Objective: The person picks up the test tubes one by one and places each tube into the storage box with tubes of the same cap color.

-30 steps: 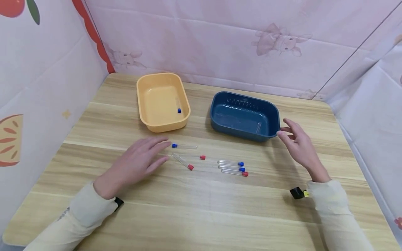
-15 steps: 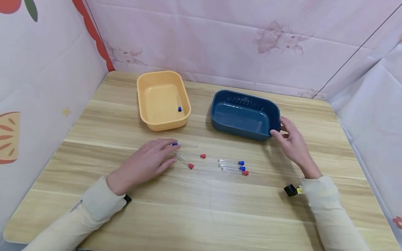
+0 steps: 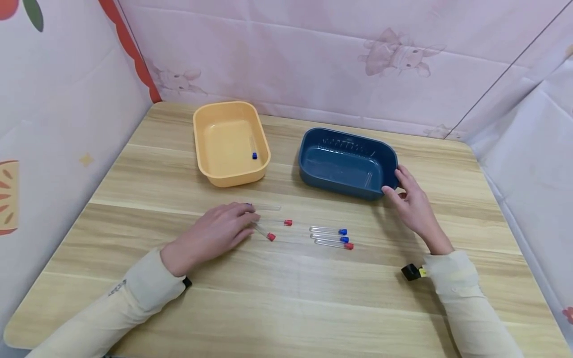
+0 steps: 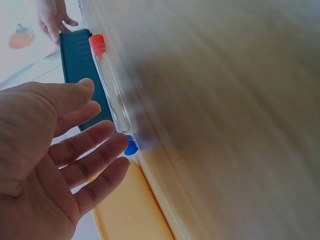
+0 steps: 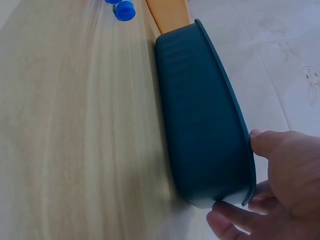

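In the head view my left hand [image 3: 212, 233] hovers low over the table, its relaxed fingers spread at a blue-capped test tube [image 3: 268, 207], whose cap it partly covers. Two red-capped test tubes, one straight [image 3: 288, 223] and one slanted [image 3: 271, 237], lie beside its fingertips. The left wrist view shows nothing pinched between thumb and fingers. My right hand [image 3: 414, 209] holds the right front corner of a dark blue bin [image 3: 337, 186]. In the right wrist view, the thumb [image 5: 265, 142] presses at the rim while the other fingers bend round the end wall.
A yellow bin [image 3: 233, 180] stands at the back left, with a blue-capped tube [image 3: 254, 155] inside. Right of centre lie two blue-capped tubes [image 3: 343, 231] and a red-capped tube [image 3: 348, 246]. Printed cloth walls [image 3: 291, 64] rise behind the table [image 3: 286, 308].
My left hand has moved right, over the near ends of the tubes. My right hand has come left from beside the dark blue bin onto its corner.
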Available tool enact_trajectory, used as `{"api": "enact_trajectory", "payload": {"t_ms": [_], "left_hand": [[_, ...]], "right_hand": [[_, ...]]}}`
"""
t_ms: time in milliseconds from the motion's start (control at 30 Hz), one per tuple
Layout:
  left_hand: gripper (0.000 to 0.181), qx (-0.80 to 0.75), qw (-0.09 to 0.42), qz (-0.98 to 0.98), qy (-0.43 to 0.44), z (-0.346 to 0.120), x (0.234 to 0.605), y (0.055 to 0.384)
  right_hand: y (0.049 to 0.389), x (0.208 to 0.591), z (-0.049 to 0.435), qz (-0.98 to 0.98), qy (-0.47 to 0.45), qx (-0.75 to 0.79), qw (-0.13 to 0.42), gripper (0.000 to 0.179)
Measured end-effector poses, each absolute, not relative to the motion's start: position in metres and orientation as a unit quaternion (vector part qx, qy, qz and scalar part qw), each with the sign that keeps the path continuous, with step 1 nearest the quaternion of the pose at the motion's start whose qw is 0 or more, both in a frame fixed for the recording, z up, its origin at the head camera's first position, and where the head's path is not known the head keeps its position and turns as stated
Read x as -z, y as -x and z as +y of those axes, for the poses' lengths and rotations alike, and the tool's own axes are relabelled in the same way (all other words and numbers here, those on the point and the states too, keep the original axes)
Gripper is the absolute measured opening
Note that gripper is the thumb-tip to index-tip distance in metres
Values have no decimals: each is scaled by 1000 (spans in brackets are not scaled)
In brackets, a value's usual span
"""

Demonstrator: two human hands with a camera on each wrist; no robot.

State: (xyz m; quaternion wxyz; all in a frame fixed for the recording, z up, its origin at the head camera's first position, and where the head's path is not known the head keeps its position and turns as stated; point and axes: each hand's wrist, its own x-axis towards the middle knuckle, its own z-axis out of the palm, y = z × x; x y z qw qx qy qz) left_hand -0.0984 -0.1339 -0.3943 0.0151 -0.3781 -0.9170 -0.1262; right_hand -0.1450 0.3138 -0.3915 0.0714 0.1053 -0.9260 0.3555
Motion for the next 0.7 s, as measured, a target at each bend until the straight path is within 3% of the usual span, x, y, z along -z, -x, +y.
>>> {"api": "enact_trajectory", "payload": {"t_ms": [700], "left_hand": [[7, 93, 14, -926, 367, -127, 397, 96]], "right_hand": [[139, 394, 323, -927, -102, -355, 63, 65]]}}
